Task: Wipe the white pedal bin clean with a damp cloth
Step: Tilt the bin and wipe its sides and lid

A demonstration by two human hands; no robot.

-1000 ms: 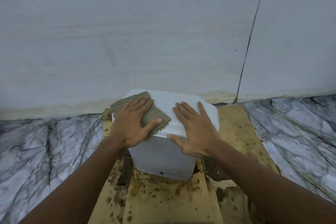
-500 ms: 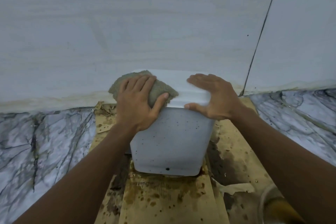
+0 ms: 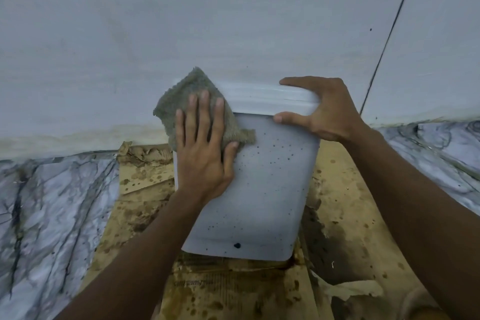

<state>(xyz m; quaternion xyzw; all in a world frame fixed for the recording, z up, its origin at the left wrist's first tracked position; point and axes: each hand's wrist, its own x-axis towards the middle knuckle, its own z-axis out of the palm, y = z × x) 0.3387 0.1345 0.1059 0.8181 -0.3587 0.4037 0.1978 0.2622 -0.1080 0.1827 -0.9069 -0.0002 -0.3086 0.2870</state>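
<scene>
Fingers straight, the left hand [image 3: 205, 153] is pressing the cloth [image 3: 181, 101] on the bin's [image 3: 259, 202] top-left corner, specks [image 3: 275, 156] lying below-right, while the right hand [image 3: 327, 112] is gripping the lid [image 3: 259, 101].

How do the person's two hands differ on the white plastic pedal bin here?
The left hand lies flat with straight fingers; the right hand curls in a grip. The left hand presses a grey-green terry cloth against the speckled front of the white plastic pedal bin; the right hand holds the corner of the lid bare. The left hand sits lower than the right hand. Both touch the bin.
</scene>
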